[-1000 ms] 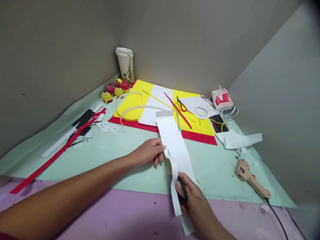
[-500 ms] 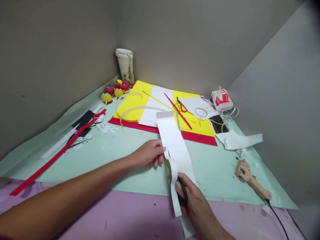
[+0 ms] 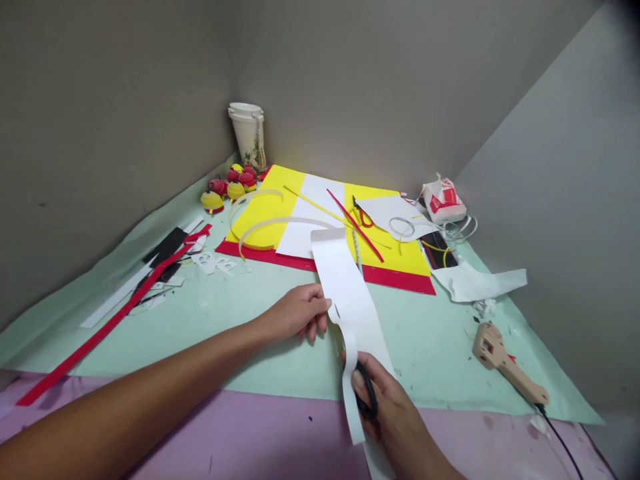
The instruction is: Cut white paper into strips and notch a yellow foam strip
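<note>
A long white sheet point(image 3: 355, 287) of paper or thin foam stretches away from me over the table. My left hand point(image 3: 309, 312) pinches its left edge between thumb and fingers. In my right hand point(image 3: 387, 407) is a pair of scissors point(image 3: 369, 392) with black handles, its loops around my fingers. The blades are mostly hidden by the sheet; a dark tip shows near my left thumb. A narrow strip point(image 3: 353, 380), partly cut from the sheet's left side, curls up over the blades and hangs down beside my right hand.
Yellow, white and red sheets point(image 3: 400, 263) lie behind, with red-handled pliers point(image 3: 365, 215) on them. A glue gun point(image 3: 510, 367) with a cord rests at right. Left are a long red strip point(image 3: 110, 320), scraps, red-yellow round pieces point(image 3: 213, 202) and a white cup point(image 3: 247, 137). A tissue pack point(image 3: 443, 200) stands back right.
The view has shifted slightly, so most things sit a little lower. Both hands keep their holds on the sheet and scissors; any progress of the cut is too small to tell.
</note>
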A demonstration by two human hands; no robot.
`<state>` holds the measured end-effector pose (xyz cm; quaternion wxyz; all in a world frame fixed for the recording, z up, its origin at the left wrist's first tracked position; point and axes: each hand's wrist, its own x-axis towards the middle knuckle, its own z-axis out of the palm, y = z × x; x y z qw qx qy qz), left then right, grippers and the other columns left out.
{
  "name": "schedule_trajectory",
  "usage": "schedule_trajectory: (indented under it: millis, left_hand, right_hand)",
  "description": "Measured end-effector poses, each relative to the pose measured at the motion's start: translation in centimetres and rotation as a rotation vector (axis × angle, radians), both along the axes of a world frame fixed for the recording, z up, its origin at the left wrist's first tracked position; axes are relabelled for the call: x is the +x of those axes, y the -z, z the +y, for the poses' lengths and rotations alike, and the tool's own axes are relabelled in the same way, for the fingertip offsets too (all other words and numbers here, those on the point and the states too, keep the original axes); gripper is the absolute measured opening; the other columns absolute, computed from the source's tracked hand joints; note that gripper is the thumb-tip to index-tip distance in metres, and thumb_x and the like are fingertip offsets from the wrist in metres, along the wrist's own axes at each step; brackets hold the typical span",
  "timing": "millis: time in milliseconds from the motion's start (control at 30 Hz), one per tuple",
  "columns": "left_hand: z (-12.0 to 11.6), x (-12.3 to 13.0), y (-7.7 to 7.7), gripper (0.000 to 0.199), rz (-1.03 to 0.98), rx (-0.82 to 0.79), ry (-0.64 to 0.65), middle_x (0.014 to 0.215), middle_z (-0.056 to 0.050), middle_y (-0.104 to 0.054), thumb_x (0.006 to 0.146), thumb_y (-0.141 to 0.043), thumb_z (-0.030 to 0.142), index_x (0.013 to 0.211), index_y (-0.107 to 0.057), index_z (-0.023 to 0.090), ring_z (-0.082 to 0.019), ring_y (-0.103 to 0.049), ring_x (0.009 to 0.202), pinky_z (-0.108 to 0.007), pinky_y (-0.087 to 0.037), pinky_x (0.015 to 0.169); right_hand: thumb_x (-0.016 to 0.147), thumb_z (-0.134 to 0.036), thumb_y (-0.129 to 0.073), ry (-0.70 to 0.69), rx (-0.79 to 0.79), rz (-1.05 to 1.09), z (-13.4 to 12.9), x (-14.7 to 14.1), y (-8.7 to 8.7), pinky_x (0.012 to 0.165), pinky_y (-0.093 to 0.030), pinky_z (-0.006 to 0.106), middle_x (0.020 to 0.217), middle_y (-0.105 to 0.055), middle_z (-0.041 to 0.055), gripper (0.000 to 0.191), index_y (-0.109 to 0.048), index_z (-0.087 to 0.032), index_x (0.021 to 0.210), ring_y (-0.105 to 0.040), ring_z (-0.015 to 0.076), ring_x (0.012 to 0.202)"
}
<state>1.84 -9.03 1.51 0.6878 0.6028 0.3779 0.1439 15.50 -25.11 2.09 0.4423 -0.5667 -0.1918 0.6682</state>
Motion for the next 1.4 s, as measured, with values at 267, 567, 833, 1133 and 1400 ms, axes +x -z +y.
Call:
schedule_trajectory:
  millis: [267,567,833,1133,1400]
  left_hand:
    - [0.0,0.0,-0.2,0.020,-0.002,-0.018,-0.005,0.058,0.002,-0.061,0.087,-0.048,0.035,0.077,-0.043,0.018,-0.007,-0.050,0.037,-0.017,-0.027,0.034]
    - [0.0,0.1,-0.1,0.021,-0.011,-0.022,-0.013,0.056,0.002,-0.059,0.086,-0.049,0.036,0.076,-0.043,0.019,-0.007,-0.048,0.036,-0.017,-0.029,0.033]
    - [0.1,0.1,0.0,0.020,-0.001,-0.016,-0.018,0.056,0.002,-0.060,0.086,-0.048,0.035,0.077,-0.043,0.018,-0.007,-0.048,0.036,-0.017,-0.028,0.033]
    - [0.1,0.0,0.0,0.021,-0.006,-0.030,-0.014,0.057,0.002,-0.061,0.088,-0.048,0.036,0.077,-0.044,0.018,-0.006,-0.049,0.036,-0.016,-0.028,0.033]
    - [0.1,0.0,0.0,0.021,0.008,-0.033,-0.020,0.057,0.002,-0.060,0.088,-0.049,0.036,0.077,-0.044,0.018,-0.006,-0.048,0.036,-0.016,-0.029,0.033]
  right_hand:
    - [0.075,-0.060,-0.067,-0.043,0.031,-0.055,0.1,0.1,0.6,0.041,-0.016,0.020,0.052,-0.031,-0.0112,0.050,-0.058,-0.022,0.106,-0.020,0.0060,0.043]
    - [0.072,-0.059,-0.071,-0.019,0.042,0.017,0.3,0.0,0.7,0.040,-0.015,0.019,0.054,-0.031,-0.0112,0.051,-0.058,-0.022,0.106,-0.019,0.0057,0.045]
    - [0.070,-0.060,-0.073,-0.033,0.012,0.041,0.4,0.0,0.9,0.041,-0.016,0.019,0.053,-0.034,-0.0104,0.054,-0.059,-0.023,0.107,-0.020,0.0058,0.045]
    - [0.073,-0.058,-0.071,-0.051,0.035,0.056,0.5,0.1,1.1,0.041,-0.019,0.018,0.055,-0.039,-0.0098,0.050,-0.059,-0.023,0.107,-0.021,0.0050,0.044]
    - [0.072,-0.062,-0.070,-0.074,0.057,0.017,0.6,0.3,1.3,0.039,-0.021,0.018,0.058,-0.042,-0.0087,0.051,-0.060,-0.024,0.105,-0.021,0.0053,0.044]
